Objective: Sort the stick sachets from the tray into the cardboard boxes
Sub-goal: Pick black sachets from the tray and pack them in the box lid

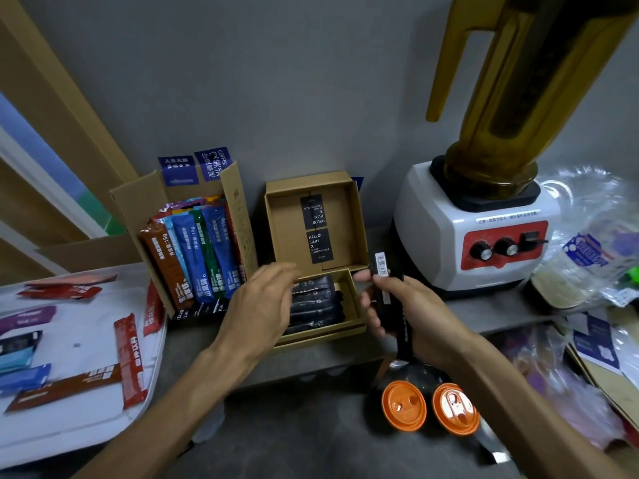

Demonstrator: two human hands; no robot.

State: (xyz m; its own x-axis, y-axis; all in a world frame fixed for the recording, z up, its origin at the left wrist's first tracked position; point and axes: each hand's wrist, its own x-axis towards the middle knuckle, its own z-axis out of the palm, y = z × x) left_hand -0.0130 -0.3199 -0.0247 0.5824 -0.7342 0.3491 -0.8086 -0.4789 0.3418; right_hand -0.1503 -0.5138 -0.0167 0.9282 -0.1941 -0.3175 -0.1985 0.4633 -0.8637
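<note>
I'm pinching a black sachet [380, 265] w/ right hand [411, 318], left hand [260, 305] loosely spread, risking snagging the cardboard box [357, 304] rim beside my fingertips.

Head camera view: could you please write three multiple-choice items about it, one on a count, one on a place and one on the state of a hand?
1. How many orange lids are in view?
A. one
B. two
C. four

2. Relative to the flat box, the pile of black sachets lies:
A. inside it
B. behind it
C. under it

3. The right hand:
A. is open and empty
B. is curled and empty
C. grips a black bundle of sachets

Answers:
1 B, as two lids sit side by side near the bottom edge.
2 A, as the walls of the box surround the pile.
3 C, as the fingers and thumb curl round the bundle.
</note>
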